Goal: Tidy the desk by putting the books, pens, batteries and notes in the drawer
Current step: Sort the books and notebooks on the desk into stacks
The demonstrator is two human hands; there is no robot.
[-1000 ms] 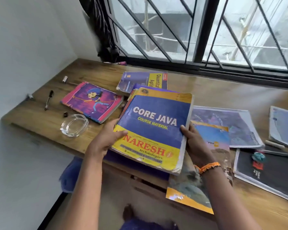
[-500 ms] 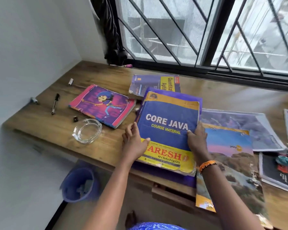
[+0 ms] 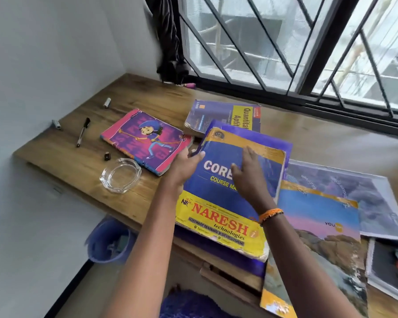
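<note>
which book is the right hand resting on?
The Core Java book, blue and yellow, topmost of the stack at the desk's front edge. The right hand lies flat on its cover; the pink cartoon book lies apart, further left.

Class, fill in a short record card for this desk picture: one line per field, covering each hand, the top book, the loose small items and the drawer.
left hand: open, reaching between the cartoon-cover book and the Core Java book
right hand: open, flat on the Core Java book
top book: Core Java, on a purple book, overhanging the desk edge
small items: pen, two batteries, glass ashtray
drawer: slightly open below the desk
</note>
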